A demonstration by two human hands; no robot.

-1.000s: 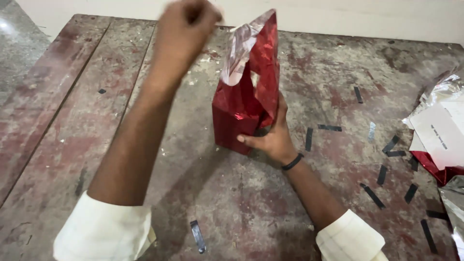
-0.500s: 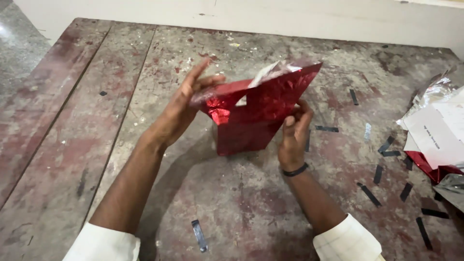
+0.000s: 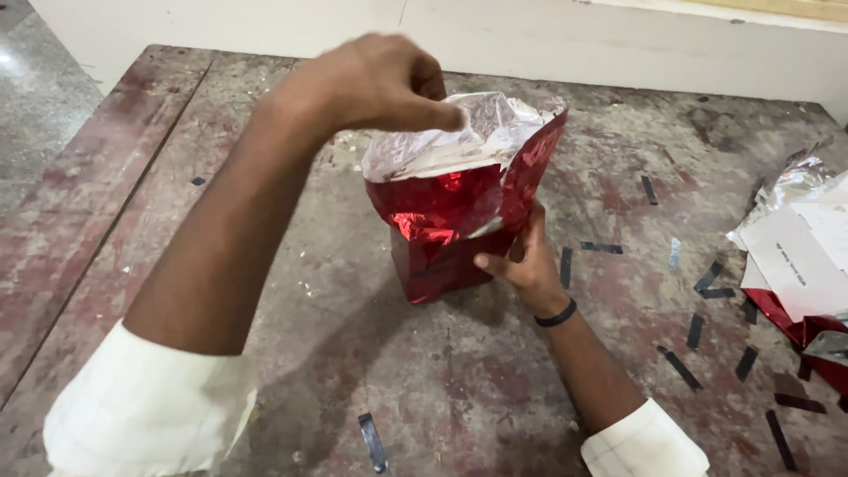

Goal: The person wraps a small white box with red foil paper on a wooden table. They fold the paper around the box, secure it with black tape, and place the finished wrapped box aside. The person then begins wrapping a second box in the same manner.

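Note:
A shiny red foil bag (image 3: 450,221) with a silver inside stands upright on the worn, reddish-stained table (image 3: 265,389). My left hand (image 3: 375,84) is raised over it and pinches the silver top edge of the bag at its left side. My right hand (image 3: 523,261) grips the bag's lower right side near the base, a dark band on its wrist. The bag's mouth is spread open and crumpled toward the far side.
A pile of silver and red foil sheets with white paper (image 3: 799,256) lies at the right edge. Several short dark tape strips (image 3: 707,278) are stuck to the table on the right, one more (image 3: 373,442) near the front. A pale wall (image 3: 618,35) runs behind the table.
The bag went from upright, to tipped sideways, to upright again with its mouth spread. My left hand dropped from above, touched the bag's side, then rose and pinched the top edge.

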